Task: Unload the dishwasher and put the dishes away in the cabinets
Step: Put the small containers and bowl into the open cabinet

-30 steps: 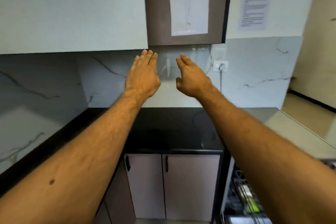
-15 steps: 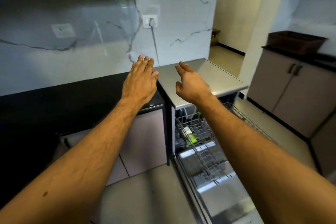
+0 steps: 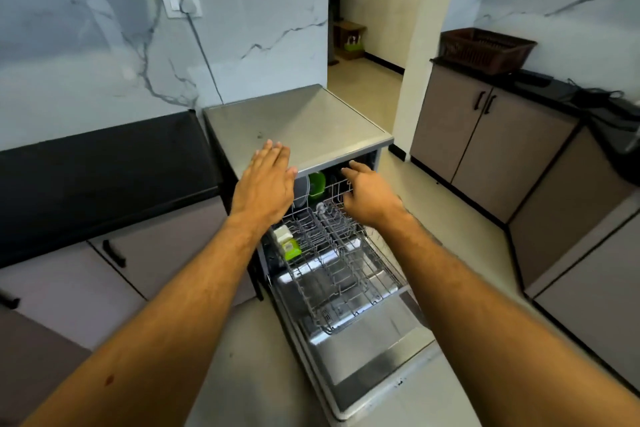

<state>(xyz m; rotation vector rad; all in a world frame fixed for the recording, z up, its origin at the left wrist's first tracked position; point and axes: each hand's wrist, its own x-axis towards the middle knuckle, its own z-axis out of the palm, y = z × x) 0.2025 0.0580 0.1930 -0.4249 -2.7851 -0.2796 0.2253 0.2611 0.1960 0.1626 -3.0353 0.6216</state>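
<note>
With both the left hand [image 3: 265, 184] and right hand [image 3: 365, 192] flat-fingered and holding nothing above the pulled-out rack [image 3: 332, 253], the person would do best to grip the green bowl [image 3: 317, 184] at the rack's back by its rim.

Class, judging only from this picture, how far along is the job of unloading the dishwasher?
Done: the dishwasher door is down and the wire rack is pulled out, mostly bare at the front. In hand: both the left hand and right hand reach open toward the rack's back, holding nothing. Left: a green dish and a grey plate stand at the back.
</note>
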